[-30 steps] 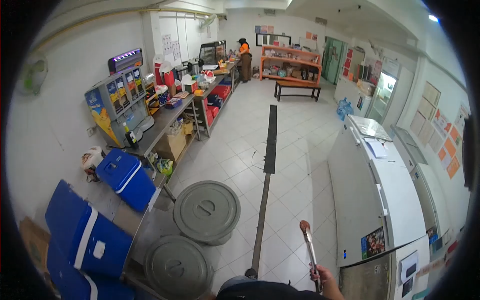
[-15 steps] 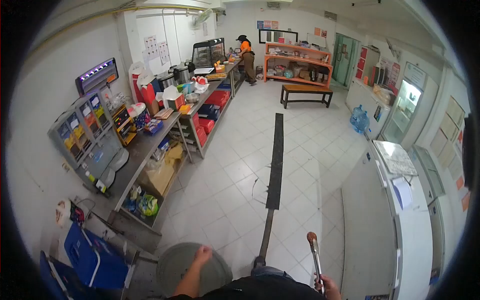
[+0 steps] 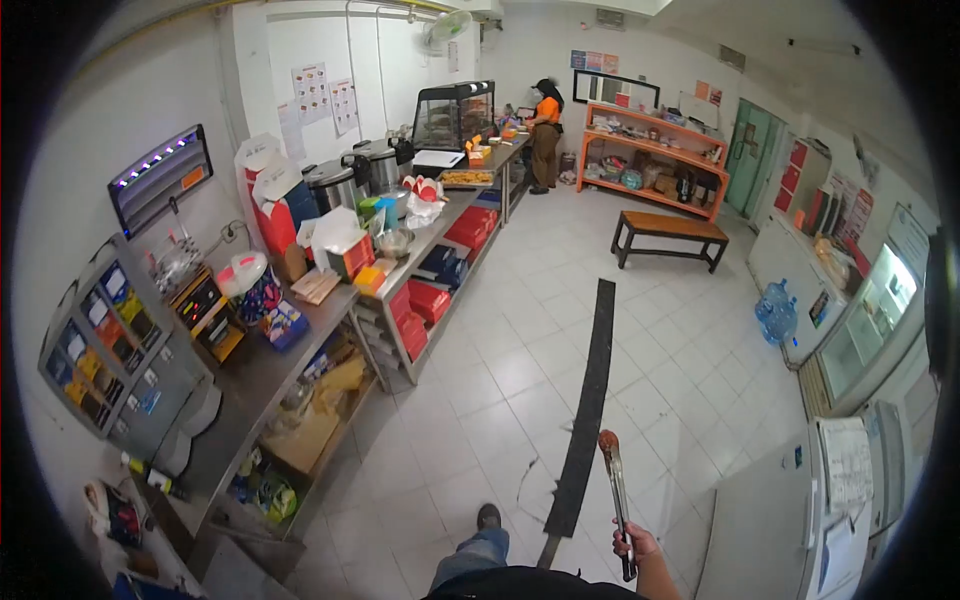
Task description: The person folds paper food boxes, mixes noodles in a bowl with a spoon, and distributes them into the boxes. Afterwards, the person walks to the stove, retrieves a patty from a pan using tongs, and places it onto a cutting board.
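My right hand [image 3: 637,543] is closed round the lower end of metal tongs [image 3: 619,492], which point up and forward. At the tip of the tongs is a brownish-red piece [image 3: 608,440], perhaps food; its exact nature is too small to tell. The tongs and hand are held over the tiled floor, just right of a black floor strip [image 3: 585,420]. My left hand does not show. Below, my leg in jeans [image 3: 474,560] and a dark shoe [image 3: 489,517] are visible.
Steel counters [image 3: 330,310] with cookers, boxes and a drink dispenser [image 3: 125,360] line the left. A person in orange [image 3: 547,115] stands at the far counter. Ahead are a bench [image 3: 670,229] and orange shelf [image 3: 650,145]. White freezers [image 3: 765,500] and water bottles [image 3: 776,312] are on the right.
The view has moved forward past the grey bins and blue coolers, bringing the counters closer. My left hand, seen half a second ago over a bin, has left the view. The tongs stay in my right hand.
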Demonstrator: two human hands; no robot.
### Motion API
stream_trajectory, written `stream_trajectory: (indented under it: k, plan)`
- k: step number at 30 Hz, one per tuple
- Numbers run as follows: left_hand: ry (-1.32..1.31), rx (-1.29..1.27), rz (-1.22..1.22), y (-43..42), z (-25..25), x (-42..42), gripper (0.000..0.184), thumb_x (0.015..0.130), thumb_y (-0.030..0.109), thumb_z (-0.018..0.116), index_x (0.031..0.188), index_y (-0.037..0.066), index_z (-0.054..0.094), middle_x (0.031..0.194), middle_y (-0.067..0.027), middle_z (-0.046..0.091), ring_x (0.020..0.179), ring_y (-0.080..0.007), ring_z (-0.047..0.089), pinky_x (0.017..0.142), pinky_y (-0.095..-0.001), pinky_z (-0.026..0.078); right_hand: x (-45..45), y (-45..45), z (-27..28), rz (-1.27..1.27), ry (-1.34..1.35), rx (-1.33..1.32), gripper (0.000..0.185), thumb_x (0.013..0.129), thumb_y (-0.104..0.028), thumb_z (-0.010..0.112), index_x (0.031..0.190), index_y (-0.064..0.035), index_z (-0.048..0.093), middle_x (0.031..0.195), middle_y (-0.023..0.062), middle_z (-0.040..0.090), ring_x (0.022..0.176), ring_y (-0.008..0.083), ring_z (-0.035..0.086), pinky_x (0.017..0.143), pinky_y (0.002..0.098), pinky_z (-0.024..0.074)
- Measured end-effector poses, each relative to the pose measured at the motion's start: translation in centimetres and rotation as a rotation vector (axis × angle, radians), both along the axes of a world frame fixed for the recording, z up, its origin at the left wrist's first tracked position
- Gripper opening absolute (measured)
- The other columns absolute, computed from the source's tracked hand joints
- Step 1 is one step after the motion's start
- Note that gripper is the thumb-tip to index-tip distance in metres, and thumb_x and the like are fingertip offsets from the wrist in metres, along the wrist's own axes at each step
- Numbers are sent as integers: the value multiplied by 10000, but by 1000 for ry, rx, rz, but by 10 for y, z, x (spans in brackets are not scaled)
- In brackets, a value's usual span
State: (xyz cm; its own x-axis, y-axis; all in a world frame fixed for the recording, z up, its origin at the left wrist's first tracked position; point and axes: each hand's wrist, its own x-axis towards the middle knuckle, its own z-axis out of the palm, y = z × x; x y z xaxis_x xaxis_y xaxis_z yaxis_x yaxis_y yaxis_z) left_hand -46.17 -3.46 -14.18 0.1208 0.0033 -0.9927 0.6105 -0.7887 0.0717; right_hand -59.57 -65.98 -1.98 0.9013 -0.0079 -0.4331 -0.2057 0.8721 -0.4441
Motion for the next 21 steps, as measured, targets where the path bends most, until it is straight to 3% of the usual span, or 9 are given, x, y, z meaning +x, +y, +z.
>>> stream_trajectory:
  k: [4, 6, 7, 8, 9, 11, 14, 19, 21]
  plan:
    - [-92, -40, -177, -91, -22, 202, 415, 934, 443, 608, 948, 56, 757, 858, -135, 740, 827, -316, 709, 805, -477, 560, 107, -55, 14, -2, 45, 62, 438, 991, -312, 629, 1340, -63, 539, 899, 114, 648, 552, 140, 454, 570, 322, 391]
    - [-266, -137, -554, -154, -38, 338, 444, 930, 471, 612, 934, 55, 766, 855, -147, 745, 826, -327, 713, 808, -488, 563, 164, -89, 23, -10, 67, 84, 433, 990, -307, 632, 1339, -67, 546, 909, 117, 656, 555, 140, 459, 571, 322, 390]
    - [-439, -179, -818, -193, -39, 406, 475, 937, 503, 580, 1002, 65, 753, 923, -158, 743, 894, -370, 707, 862, -490, 560, 190, -106, 26, -9, 72, 81, 434, 990, -307, 632, 1341, -66, 546, 911, 119, 659, 556, 140, 461, 571, 322, 391]
    - [-964, -320, -969, -221, -38, 462, 492, 937, 506, 574, 1085, 63, 725, 1045, -152, 735, 943, -374, 697, 905, -493, 541, 213, -123, 28, -11, 74, 79, 436, 990, -306, 632, 1344, -65, 546, 913, 121, 662, 556, 141, 463, 571, 323, 391]
    - [-959, -207, -655, -264, 5, 511, 430, 948, 426, 602, 1175, 70, 682, 1122, -135, 718, 943, -322, 699, 917, -448, 542, 236, -141, 25, -13, 75, 78, 438, 990, -306, 632, 1346, -64, 547, 915, 123, 665, 557, 142, 465, 572, 323, 392]
    - [-853, -320, -199, -345, 88, 604, 344, 940, 291, 657, 1198, 64, 654, 1059, -135, 722, 907, -246, 706, 873, -395, 563, 282, -177, 15, -26, 36, 103, 442, 980, -285, 646, 1349, -63, 546, 908, 119, 659, 581, 149, 483, 567, 314, 396]
    - [-921, -565, 108, -426, 104, 719, 305, 921, 172, 681, 1196, 51, 633, 976, -121, 719, 881, -185, 701, 803, -342, 571, 366, -242, 0, -43, 58, 78, 456, 961, -292, 666, 1341, -65, 559, 902, 125, 664, 573, 157, 487, 555, 315, 394]
    - [-835, -357, 178, -486, 65, 807, 269, 897, 116, 682, 1147, 30, 632, 920, -104, 713, 802, -188, 696, 699, -362, 563, 541, -373, -4, -5, 72, -30, 440, 943, -305, 680, 1288, -48, 590, 867, 118, 668, 574, 174, 546, 528, 309, 429]
    - [-429, -139, -88, -476, 25, 808, 351, 872, 128, 703, 1215, 76, 649, 932, -68, 724, 820, -212, 689, 717, -388, 572, 627, -422, 3, 39, 41, -27, 432, 939, -300, 692, 1271, -41, 600, 862, 112, 673, 571, 167, 558, 505, 285, 428]
